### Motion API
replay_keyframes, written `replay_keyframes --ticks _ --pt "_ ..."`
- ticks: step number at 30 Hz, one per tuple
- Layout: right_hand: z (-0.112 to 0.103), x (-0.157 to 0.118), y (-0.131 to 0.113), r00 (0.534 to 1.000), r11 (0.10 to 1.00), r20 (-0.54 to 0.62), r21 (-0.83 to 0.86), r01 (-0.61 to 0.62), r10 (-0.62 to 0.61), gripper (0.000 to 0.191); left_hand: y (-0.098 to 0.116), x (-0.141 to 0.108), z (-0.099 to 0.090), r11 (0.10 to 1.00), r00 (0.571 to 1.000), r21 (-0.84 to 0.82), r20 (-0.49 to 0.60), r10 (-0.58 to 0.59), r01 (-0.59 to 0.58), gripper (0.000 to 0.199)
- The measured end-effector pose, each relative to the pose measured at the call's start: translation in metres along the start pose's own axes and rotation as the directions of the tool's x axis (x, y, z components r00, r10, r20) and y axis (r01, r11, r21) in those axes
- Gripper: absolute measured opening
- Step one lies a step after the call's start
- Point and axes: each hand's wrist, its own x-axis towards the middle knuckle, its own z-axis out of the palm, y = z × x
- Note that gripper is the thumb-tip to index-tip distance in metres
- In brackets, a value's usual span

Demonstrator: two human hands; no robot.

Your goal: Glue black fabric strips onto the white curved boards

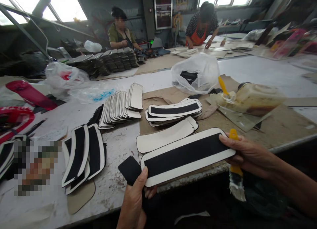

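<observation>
My left hand (136, 196) grips the lower left end of a long white piece (187, 155) with a black strip on its face, thumb on top. At its right end my right hand (245, 151) pinches the same piece and also has a yellow-handled brush (236, 169) in its fingers, bristles down and coated white. A small black piece (130, 169) sticks out beside my left thumb. Just behind lie plain white pieces (163, 134) and a pile of white pieces with black strips (174, 108).
Stacked white pieces (121, 108) and fanned black-and-white pieces (83, 153) lie on the left. A plastic bag (195, 73) stands behind; a glue container (260, 98) with a yellow tool (223, 86) is at right. Two people work across the table (247, 70).
</observation>
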Motion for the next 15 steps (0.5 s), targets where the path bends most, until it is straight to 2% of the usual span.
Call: replay_keyframes --ticks 3,6,10,12,15 --pt "0.001 0.004 -0.001 1.000 1.000 0.029 0.027 0.007 -0.008 0.051 0.002 -0.001 0.005 0.997 0.999 -0.061 0.025 -0.039 0.040 0.042" --pt "-0.001 0.009 -0.001 0.999 0.999 0.020 -0.014 0.041 -0.041 0.054 0.000 0.001 0.009 0.999 0.999 0.033 -0.033 -0.019 0.020 0.044" --pt "-0.005 0.018 0.002 0.997 0.985 0.002 -0.155 0.073 -0.073 0.058 -0.002 0.007 0.012 0.987 0.992 0.157 -0.128 -0.010 0.030 0.050" --pt "-0.007 0.025 0.001 0.995 0.967 -0.045 -0.245 0.072 -0.086 0.059 0.001 0.012 0.012 0.977 0.996 0.213 -0.080 0.025 -0.008 0.044" --pt "-0.008 0.040 -0.010 0.989 0.933 -0.096 -0.351 0.076 -0.116 0.059 0.014 0.024 0.014 0.958 0.994 0.278 0.103 0.035 -0.063 0.055"
